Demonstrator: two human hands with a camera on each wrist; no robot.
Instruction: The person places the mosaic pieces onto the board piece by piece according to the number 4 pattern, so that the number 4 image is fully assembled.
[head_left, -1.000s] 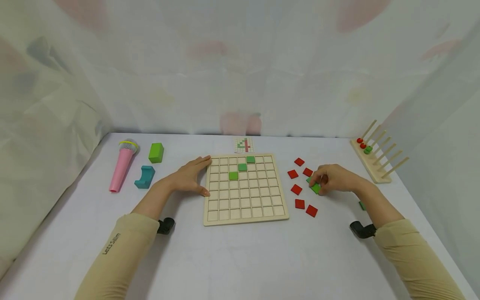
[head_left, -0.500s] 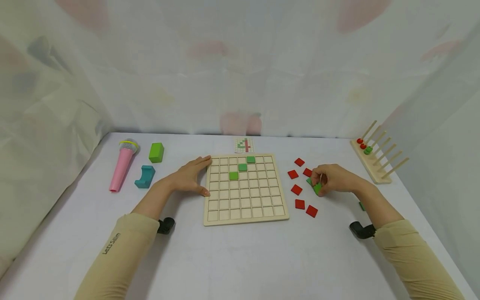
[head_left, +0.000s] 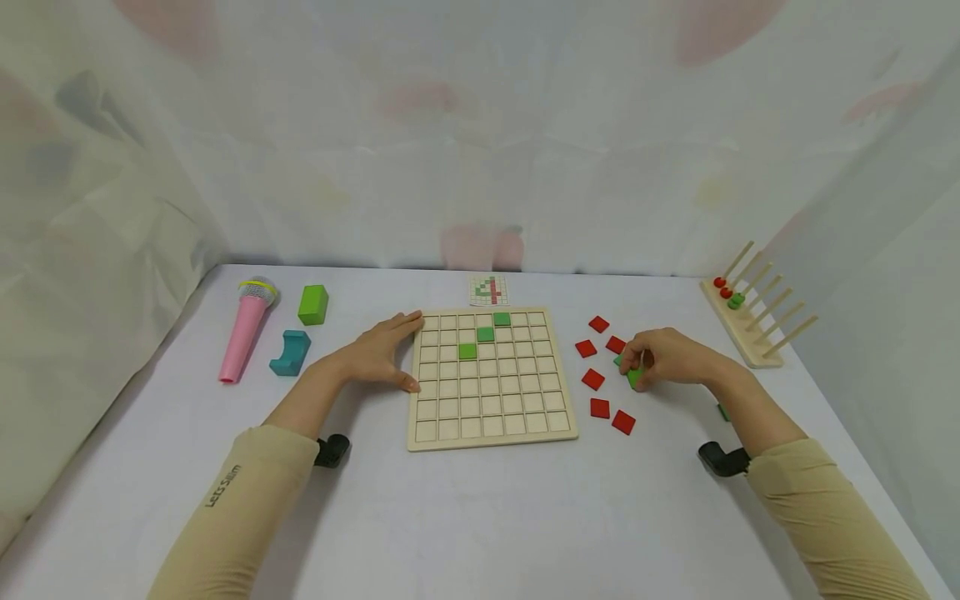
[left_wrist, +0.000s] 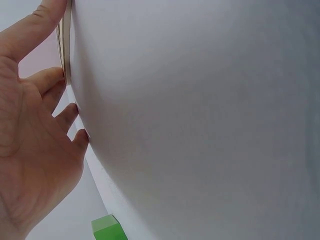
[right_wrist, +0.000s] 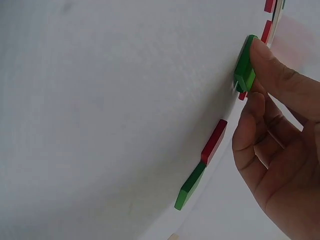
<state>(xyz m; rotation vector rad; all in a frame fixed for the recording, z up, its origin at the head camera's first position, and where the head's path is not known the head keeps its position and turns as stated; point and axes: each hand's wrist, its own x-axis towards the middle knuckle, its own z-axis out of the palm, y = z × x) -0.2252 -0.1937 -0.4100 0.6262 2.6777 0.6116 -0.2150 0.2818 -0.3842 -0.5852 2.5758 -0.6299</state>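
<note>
My left hand (head_left: 378, 354) lies with thumb and fingers spread along the left edge of the wooden grid board (head_left: 491, 443), touching its rim. Three green tiles sit in the board's upper squares, among them one green tile (head_left: 467, 352) lowest in a diagonal. To the right, my right hand (head_left: 671, 357) pinches a square green tile (right_wrist: 244, 65) between thumb and fingers, tilted and close over the table. Another green tile (head_left: 618, 360) shows just left of the fingertips. Several red tiles (head_left: 593, 379) lie loose between board and hand.
A small pattern card (head_left: 488, 291) is behind the board. At left are a pink toy microphone (head_left: 245, 333), a green block (head_left: 312, 305) and a teal curved block (head_left: 290, 354). A wooden peg rack (head_left: 738, 325) with red and green beads stands far right, with a green tile (head_left: 723, 412) nearer.
The green tile in my right hand has turned and shifted slightly right, toward the person. My left hand and the board stay in place.
</note>
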